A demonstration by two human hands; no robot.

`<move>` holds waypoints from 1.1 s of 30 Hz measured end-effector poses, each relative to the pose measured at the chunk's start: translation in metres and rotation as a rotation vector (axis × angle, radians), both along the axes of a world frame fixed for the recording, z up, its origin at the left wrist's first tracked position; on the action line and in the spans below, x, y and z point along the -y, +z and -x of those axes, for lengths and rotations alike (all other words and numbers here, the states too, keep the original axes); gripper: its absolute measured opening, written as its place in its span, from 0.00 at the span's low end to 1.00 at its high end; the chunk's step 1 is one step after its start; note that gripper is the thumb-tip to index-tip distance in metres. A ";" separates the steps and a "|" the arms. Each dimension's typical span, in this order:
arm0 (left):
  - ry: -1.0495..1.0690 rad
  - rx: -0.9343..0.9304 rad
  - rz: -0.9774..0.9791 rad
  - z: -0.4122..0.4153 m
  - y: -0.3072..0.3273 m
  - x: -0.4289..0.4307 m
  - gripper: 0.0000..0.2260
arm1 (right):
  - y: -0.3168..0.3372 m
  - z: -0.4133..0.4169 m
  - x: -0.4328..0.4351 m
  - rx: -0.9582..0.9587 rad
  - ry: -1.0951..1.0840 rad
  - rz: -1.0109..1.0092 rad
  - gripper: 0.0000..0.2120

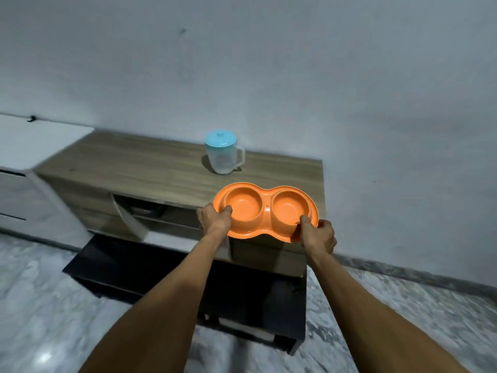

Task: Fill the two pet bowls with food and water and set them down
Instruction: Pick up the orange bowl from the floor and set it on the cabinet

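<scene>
An orange double pet bowl (pixel 265 211) with two round wells, both empty, is held in the air over the front right part of a wooden cabinet top (pixel 150 168). My left hand (pixel 215 219) grips its left rim, thumb inside the left well. My right hand (pixel 320 235) grips its right rim, thumb on the edge of the right well. A clear plastic jug (pixel 223 156) with a blue lid and a handle stands upright on the cabinet top, behind the bowl. No pet food is in view.
The cabinet stands against a pale wall (pixel 269 63); its left door (pixel 129 219) hangs ajar over a shelf. A low black table (pixel 242 292) sits in front of it on the marble floor (pixel 40 305). A white unit (pixel 32 141) adjoins at the left.
</scene>
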State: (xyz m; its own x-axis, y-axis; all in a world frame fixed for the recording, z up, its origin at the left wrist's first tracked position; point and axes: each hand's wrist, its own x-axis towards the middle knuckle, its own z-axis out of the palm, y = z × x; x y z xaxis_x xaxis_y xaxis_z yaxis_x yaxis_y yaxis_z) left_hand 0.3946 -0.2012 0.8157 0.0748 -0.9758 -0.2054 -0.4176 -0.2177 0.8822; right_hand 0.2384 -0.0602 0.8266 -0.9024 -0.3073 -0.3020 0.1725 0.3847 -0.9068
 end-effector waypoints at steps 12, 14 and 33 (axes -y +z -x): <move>0.148 0.053 0.034 -0.129 -0.013 0.161 0.20 | -0.009 -0.107 0.184 0.027 0.141 0.019 0.26; 0.154 0.065 0.011 -0.141 -0.019 0.191 0.22 | -0.015 -0.117 0.217 0.053 0.153 -0.004 0.27; -0.045 0.192 -0.079 -0.170 -0.063 0.390 0.17 | -0.062 -0.153 0.404 0.080 0.047 -0.182 0.26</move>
State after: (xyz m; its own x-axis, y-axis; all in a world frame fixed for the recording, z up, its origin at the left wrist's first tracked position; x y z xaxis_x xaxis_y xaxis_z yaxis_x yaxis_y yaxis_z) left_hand 0.5649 -0.5913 0.7523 0.0765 -0.9604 -0.2680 -0.5871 -0.2606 0.7664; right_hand 0.3912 -0.4640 0.7648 -0.8592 -0.2825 -0.4265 0.2188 0.5506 -0.8056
